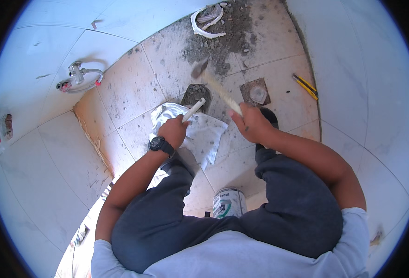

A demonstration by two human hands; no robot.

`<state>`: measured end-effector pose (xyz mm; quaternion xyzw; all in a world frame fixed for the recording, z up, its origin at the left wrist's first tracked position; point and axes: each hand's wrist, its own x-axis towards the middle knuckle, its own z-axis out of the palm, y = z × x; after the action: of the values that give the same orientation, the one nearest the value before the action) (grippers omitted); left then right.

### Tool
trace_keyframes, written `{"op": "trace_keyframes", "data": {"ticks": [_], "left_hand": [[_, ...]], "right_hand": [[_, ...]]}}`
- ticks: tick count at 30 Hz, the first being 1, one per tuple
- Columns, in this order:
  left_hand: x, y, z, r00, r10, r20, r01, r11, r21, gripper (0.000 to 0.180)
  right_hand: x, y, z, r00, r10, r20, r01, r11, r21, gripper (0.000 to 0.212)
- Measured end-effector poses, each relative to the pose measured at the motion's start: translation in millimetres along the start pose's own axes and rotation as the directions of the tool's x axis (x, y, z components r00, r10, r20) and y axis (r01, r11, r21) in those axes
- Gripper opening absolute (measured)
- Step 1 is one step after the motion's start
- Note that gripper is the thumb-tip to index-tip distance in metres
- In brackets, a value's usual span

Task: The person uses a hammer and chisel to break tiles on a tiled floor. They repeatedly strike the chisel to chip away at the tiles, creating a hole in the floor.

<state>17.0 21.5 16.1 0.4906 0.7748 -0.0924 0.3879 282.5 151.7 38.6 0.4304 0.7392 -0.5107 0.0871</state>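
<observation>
My right hand point(253, 124) is closed round the pale wooden handle of a hammer point(221, 91). The hammer's dark head is raised to the upper left, over the floor. In my left hand point(174, 131) is a white rod-like piece point(195, 109) with a rounded end, tilted up to the right. What kind of thing it is, and its lower part, I cannot make out. Just beyond it, a dark opening point(193, 94) in the floor tiles holds grey rubble. A crumpled white sheet point(209, 134) lies on the floor under and beside my left hand.
A square floor drain point(263, 103) lies right of the opening. Grey debris point(239, 28) and a white curved strip point(196, 27) are at the far end. A yellow-black utility knife point(305, 86) rests by the right wall. Between my legs stands a paint tin point(229, 203); a tap point(77, 72) juts from the left wall.
</observation>
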Motion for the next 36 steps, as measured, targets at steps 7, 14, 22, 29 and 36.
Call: {"op": "trace_keyframes", "data": {"ticks": [7,14,22,29,36], "left_hand": [[13.4,-4.9,-6.6,0.999,0.042,0.028,-0.042,0.999,0.002,0.038],[20.5,-11.9,-5.0,0.998,0.058,0.04,-0.059,0.998,0.023,0.043],[74.3,-28.1,-53.7,0.965,0.076,0.252,-0.095,0.994,0.061,0.047],[45.6,-19.0,-31.8,0.989,0.142,-0.037,-0.144,0.989,-0.036,0.045],[18.9,-9.8,-7.5,0.998,0.06,-0.012,-0.061,0.996,-0.067,0.043]], "right_hand": [[11.2,3.9,-7.6,0.998,0.014,0.064,-0.009,0.997,-0.077,0.051],[9.8,3.8,1.1,0.971,0.155,0.184,-0.134,0.983,-0.123,0.054],[7.9,-4.8,-18.6,0.999,0.003,0.043,-0.003,1.0,-0.004,0.056],[5.2,-5.4,-33.1,0.999,0.031,-0.037,-0.028,0.997,0.076,0.056],[3.2,-12.8,-29.9,1.0,-0.003,-0.028,0.003,1.0,0.0,0.056]]}}
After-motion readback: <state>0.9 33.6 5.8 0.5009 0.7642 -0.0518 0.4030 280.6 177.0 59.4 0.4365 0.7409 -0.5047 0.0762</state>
